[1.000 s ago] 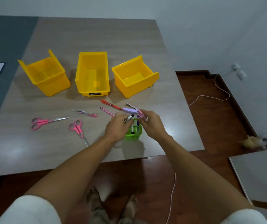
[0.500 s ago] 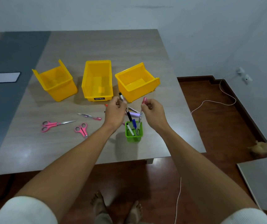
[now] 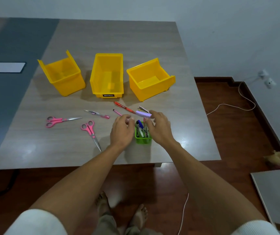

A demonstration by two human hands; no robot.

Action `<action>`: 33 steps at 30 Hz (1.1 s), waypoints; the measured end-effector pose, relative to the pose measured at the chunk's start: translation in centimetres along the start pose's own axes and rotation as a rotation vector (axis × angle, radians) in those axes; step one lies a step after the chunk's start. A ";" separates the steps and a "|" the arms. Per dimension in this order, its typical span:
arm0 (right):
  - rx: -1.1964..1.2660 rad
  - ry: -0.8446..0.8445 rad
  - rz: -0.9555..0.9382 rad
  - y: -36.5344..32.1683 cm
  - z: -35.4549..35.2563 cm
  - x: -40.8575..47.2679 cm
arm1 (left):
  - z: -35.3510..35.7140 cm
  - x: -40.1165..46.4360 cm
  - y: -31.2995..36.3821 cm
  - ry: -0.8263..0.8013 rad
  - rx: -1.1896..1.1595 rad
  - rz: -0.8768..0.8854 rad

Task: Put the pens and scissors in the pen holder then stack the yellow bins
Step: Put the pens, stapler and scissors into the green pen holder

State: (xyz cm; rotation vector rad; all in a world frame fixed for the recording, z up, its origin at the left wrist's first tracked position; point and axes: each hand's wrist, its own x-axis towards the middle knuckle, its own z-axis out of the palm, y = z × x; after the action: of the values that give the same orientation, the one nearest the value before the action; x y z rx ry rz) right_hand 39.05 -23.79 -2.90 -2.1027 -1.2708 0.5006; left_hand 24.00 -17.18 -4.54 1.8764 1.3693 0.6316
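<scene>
A small green pen holder [image 3: 143, 139] stands near the front edge of the grey wood-grain counter [image 3: 136, 41], with several pens upright inside it, one with a blue cap. The left hand [image 3: 121, 131] hovers just left of it and the right hand [image 3: 159, 128] just right, both with loosely curled fingers and holding nothing. Behind the holder lie a red pen [image 3: 124, 107], a thin pink pen [image 3: 117, 112], a lilac stapler [image 3: 143, 114] and, farther left, a clear pen with a pink tip [image 3: 96, 114]. Two pink-handled scissors [image 3: 90, 131] [image 3: 58, 120] lie to the left. Three open yellow bins [image 3: 63, 76] [image 3: 107, 76] [image 3: 150, 78] stand in a row farther back, apart from each other.
</scene>
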 end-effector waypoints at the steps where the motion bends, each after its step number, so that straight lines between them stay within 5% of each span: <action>1: 0.018 0.032 -0.006 -0.2 -0.1 0.4 | -0.6 0.1 -0.3 0.009 0.004 -0.008; 9: 0.141 0.050 -0.063 -4.5 0.9 4.3 | -8.0 3.3 -3.7 0.026 0.204 -0.072; 18: -0.078 -0.265 -0.016 -10.2 6.2 10.7 | -13.0 10.9 -8.4 -0.187 0.475 0.023; 24: -0.297 -0.429 0.194 -9.7 11.5 12.7 | -12.6 14.6 -11.3 -0.414 0.664 0.240; 33: -0.544 -0.362 0.202 -7.5 15.3 12.6 | -10.7 18.6 -14.0 -0.657 0.839 0.571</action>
State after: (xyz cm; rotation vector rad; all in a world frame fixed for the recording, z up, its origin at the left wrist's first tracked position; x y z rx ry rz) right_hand 30.82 -5.23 -9.04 -2.7038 -1.5326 0.7091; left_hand 13.64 5.81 -9.23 2.8217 0.6688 -0.4015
